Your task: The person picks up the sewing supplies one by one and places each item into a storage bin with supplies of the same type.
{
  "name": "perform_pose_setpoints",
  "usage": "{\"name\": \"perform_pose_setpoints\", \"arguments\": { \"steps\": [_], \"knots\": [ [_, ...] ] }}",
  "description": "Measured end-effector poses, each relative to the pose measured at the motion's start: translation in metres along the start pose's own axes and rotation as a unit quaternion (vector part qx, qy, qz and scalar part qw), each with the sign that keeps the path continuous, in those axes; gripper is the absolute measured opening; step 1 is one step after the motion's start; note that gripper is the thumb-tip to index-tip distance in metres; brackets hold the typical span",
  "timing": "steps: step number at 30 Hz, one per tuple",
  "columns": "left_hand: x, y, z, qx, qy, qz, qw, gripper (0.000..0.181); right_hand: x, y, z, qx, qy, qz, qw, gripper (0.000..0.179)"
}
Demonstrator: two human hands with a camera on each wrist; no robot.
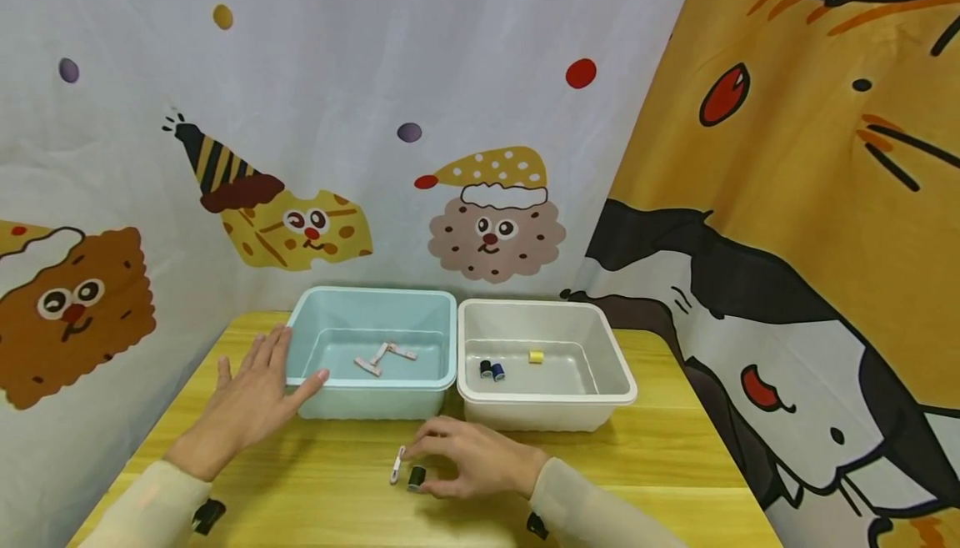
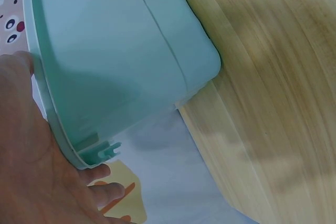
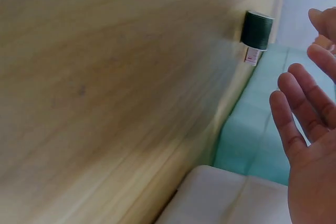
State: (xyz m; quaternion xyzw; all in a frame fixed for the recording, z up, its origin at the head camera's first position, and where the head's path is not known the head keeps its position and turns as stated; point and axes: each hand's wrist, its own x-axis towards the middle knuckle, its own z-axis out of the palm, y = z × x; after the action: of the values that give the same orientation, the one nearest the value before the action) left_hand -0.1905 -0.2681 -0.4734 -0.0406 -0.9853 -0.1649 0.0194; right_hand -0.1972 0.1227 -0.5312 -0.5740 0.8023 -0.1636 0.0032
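Observation:
My left hand (image 1: 251, 398) rests against the left front corner of a light blue bin (image 1: 375, 402), fingers straight and thumb over the rim. In the left wrist view the palm lies along that rim (image 2: 46, 95). My right hand (image 1: 483, 458) hovers just over the table, fingers spread and slightly bent, with nothing in its grasp. By its fingertips stands a dark green thread spool (image 1: 416, 479), apart from the fingers in the right wrist view. Beside the spool lies a small white strip-like piece (image 1: 397, 465); its exact kind is unclear.
Several similar white pieces (image 1: 381, 353) lie in the blue bin. A cream bin (image 1: 547, 414) adjoins it on the right, holding two dark spools (image 1: 498, 372) and a yellow spool (image 1: 536, 357). Both stand on a wooden table (image 1: 660, 456) before a printed cloth backdrop (image 1: 330, 56).

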Motion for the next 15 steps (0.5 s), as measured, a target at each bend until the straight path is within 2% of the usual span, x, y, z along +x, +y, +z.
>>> {"name": "perform_pose_setpoints", "arguments": {
  "steps": [15],
  "knots": [
    [-0.002,0.003,-0.003,-0.002,0.007,0.006,1.0000,0.120,0.003,0.010,0.016,0.011,-0.029,0.029,0.9991,0.048]
  ]
}}
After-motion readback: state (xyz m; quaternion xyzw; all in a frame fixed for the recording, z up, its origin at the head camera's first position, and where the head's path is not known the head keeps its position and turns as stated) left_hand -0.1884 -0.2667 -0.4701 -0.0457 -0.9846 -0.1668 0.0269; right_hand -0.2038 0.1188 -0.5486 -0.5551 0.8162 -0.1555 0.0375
